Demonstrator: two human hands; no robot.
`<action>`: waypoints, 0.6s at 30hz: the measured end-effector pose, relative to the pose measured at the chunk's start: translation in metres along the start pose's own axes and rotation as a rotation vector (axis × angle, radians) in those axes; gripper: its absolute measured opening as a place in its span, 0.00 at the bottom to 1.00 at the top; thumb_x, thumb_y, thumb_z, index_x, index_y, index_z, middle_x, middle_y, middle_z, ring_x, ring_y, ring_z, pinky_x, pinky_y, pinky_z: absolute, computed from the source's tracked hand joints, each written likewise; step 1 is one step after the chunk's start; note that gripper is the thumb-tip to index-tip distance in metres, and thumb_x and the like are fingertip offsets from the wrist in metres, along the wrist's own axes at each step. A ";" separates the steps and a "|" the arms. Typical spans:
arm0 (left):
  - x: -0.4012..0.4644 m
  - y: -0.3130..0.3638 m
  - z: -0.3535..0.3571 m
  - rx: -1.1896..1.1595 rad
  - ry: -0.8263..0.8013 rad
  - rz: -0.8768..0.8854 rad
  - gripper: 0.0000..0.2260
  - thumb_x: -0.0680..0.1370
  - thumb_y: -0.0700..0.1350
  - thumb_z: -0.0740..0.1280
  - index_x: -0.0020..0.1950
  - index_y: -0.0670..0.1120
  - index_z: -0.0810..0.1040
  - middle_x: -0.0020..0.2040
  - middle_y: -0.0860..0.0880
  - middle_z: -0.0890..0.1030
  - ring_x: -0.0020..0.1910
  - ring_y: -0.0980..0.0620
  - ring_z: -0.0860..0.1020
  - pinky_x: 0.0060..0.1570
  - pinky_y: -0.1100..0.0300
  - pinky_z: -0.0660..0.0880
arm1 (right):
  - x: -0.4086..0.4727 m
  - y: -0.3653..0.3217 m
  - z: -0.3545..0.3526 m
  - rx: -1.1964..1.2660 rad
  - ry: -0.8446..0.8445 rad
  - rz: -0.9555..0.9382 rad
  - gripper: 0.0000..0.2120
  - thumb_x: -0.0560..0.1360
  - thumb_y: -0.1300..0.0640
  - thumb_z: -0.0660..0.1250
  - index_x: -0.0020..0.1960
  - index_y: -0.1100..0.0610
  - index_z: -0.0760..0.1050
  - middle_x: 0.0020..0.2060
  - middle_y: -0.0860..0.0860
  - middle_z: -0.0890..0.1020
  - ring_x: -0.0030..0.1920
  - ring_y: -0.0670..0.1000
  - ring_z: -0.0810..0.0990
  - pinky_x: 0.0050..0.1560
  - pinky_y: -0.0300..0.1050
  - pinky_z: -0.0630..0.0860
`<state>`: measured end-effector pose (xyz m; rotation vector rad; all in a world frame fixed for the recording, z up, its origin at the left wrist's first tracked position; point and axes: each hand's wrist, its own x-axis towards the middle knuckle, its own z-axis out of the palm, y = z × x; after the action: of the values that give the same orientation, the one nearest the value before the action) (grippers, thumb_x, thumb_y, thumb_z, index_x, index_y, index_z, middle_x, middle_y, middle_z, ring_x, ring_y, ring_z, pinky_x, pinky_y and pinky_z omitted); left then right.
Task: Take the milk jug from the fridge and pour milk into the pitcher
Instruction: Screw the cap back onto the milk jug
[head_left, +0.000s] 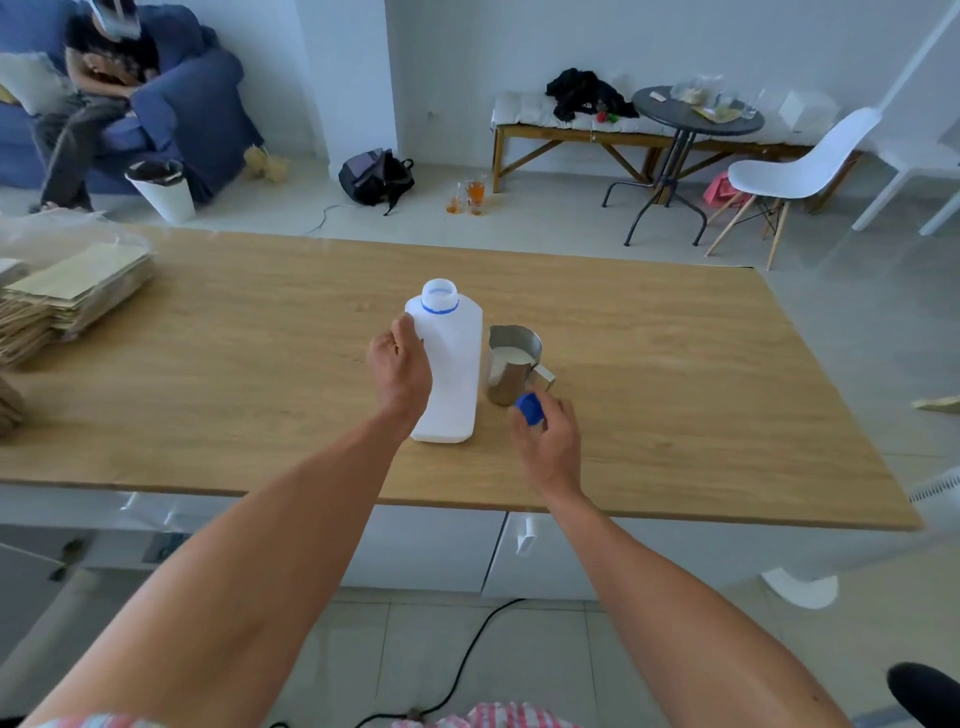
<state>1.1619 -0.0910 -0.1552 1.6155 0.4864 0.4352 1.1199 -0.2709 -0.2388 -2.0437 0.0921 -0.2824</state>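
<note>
White walls, pale tiled floor (857, 322), even daylight. Wooden table (208, 364) up front. Blue sofa (197, 98) far left, cushioned bench (524, 117) along the back wall, round table (670, 111) and white chair (800, 166) at right.

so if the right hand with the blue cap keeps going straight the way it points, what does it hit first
Probably the steel pitcher, near its handle: the right hand points up-left at it, cap leading. Depth is unclear.
</note>
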 end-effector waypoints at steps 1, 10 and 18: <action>-0.001 -0.001 -0.001 -0.008 -0.002 0.000 0.19 0.81 0.48 0.56 0.36 0.37 0.59 0.34 0.45 0.62 0.33 0.49 0.58 0.28 0.58 0.56 | 0.004 -0.012 -0.001 0.047 0.048 -0.061 0.15 0.79 0.53 0.73 0.64 0.53 0.78 0.49 0.47 0.77 0.48 0.50 0.78 0.51 0.43 0.76; -0.009 -0.003 -0.009 -0.016 -0.099 0.010 0.17 0.82 0.47 0.53 0.34 0.48 0.56 0.30 0.49 0.59 0.31 0.51 0.58 0.30 0.56 0.56 | 0.062 -0.136 0.000 0.312 0.075 -0.198 0.14 0.73 0.57 0.79 0.51 0.58 0.75 0.45 0.43 0.80 0.47 0.40 0.78 0.47 0.37 0.73; 0.001 -0.012 -0.015 -0.066 -0.186 -0.045 0.13 0.74 0.52 0.53 0.30 0.52 0.57 0.29 0.52 0.61 0.32 0.49 0.57 0.36 0.48 0.57 | 0.076 -0.157 -0.005 -0.044 -0.392 -0.379 0.21 0.79 0.53 0.74 0.69 0.57 0.78 0.62 0.48 0.84 0.61 0.46 0.80 0.65 0.41 0.74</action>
<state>1.1536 -0.0774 -0.1652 1.5609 0.3630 0.2620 1.1837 -0.2154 -0.0860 -2.1139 -0.5385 -0.1073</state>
